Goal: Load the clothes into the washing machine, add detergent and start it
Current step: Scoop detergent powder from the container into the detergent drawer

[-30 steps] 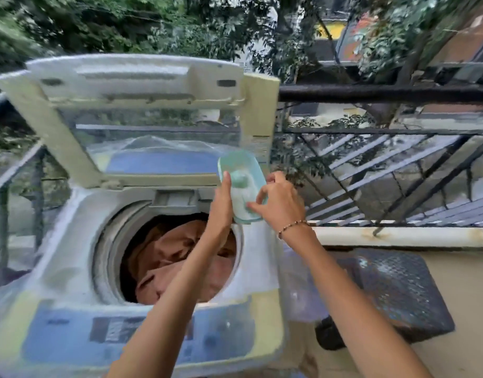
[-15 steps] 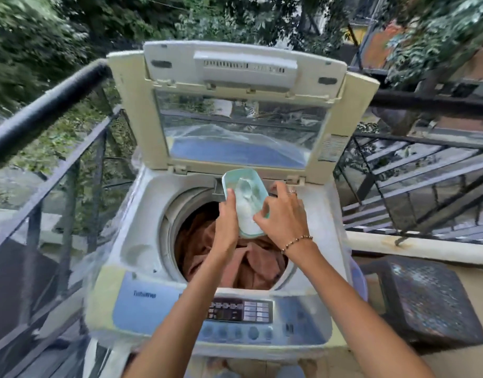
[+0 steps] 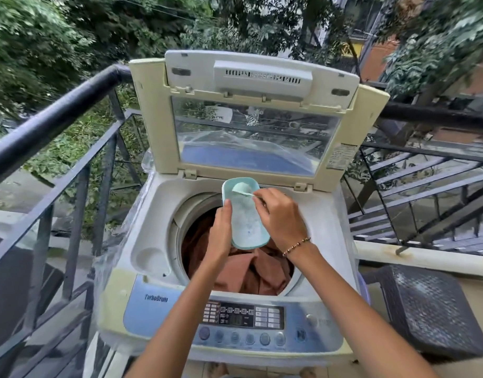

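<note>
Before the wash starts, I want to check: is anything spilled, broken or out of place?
Nothing looks spilled or broken. The left hand holds the detergent tub above the clothes; the right hand pinches its scoop. Only a crumpled clear plastic sheet hangs round the washing machine.

A dark railing (image 3: 52,124) (trees (image 3: 44,36) behind) and woven stool (image 3: 436,309).

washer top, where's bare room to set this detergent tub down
Bare deck left of the drum opening, between lid hinge and round recess; a narrower strip on its right; the dark stool top. Crowded: the opening, brown clothes under left hand and right hand.
</note>
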